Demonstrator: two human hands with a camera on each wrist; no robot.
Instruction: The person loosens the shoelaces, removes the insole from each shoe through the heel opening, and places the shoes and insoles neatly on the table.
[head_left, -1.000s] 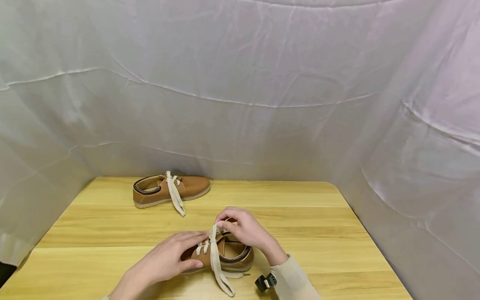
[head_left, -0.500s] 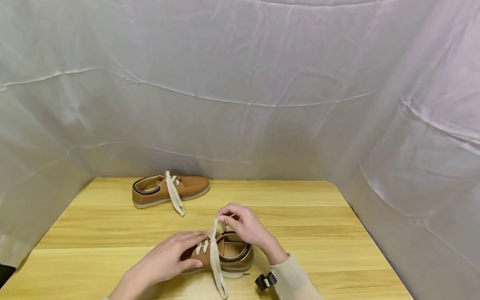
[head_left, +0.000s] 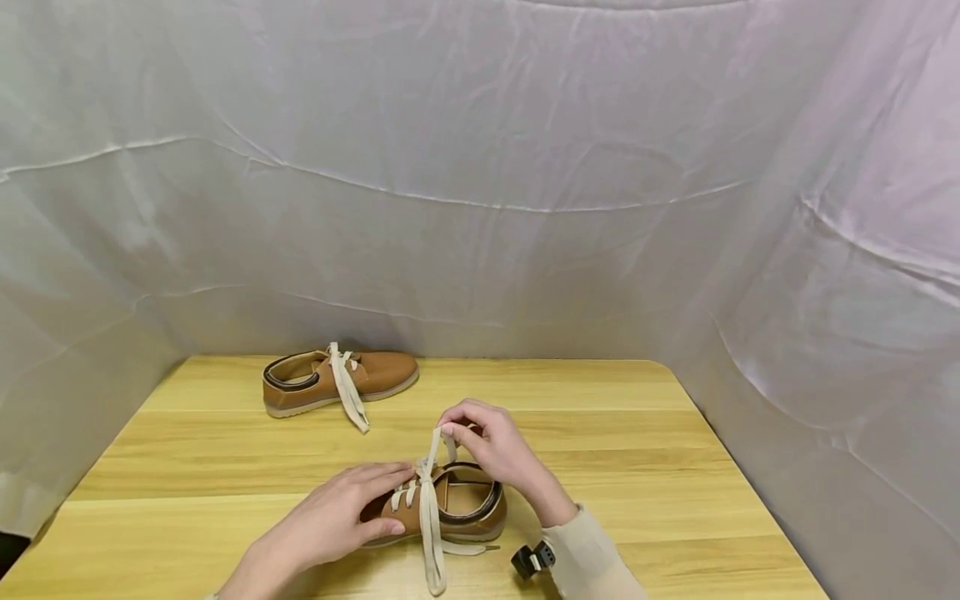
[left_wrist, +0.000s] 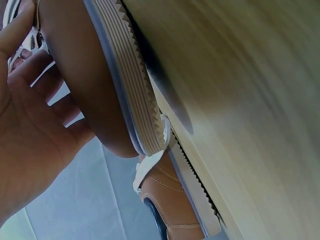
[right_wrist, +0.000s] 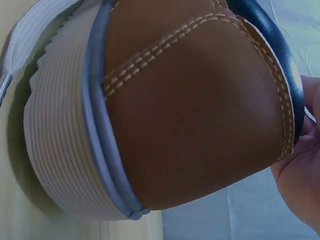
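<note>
A brown leather shoe (head_left: 480,531) stands on the table near the front, its toe pointing left. My left hand (head_left: 330,512) holds its front part, with the thumb on the near side and the fingers over the far side. Between thumb and fingers, my right hand (head_left: 491,442) pinches a cream shoelace (head_left: 432,451) raised above the shoe's opening. More lace hangs over the near side onto the table, with one tipped end by the heel. The left wrist view shows the toe (left_wrist: 80,75) against the left palm; the stitched heel (right_wrist: 200,110) fills the right wrist view.
A matching brown shoe (head_left: 386,375) sits at the back left of the wooden table (head_left: 600,467), toe to the right, its lace trailing forward. Grey cloth (head_left: 480,267) hangs behind and at both sides. A small black device (head_left: 531,562) is on the right sleeve.
My right hand has risen slightly, drawing the pinched shoelace upward. The hanging lace loop has shifted left and straightened. My left hand keeps its place on the shoe.
</note>
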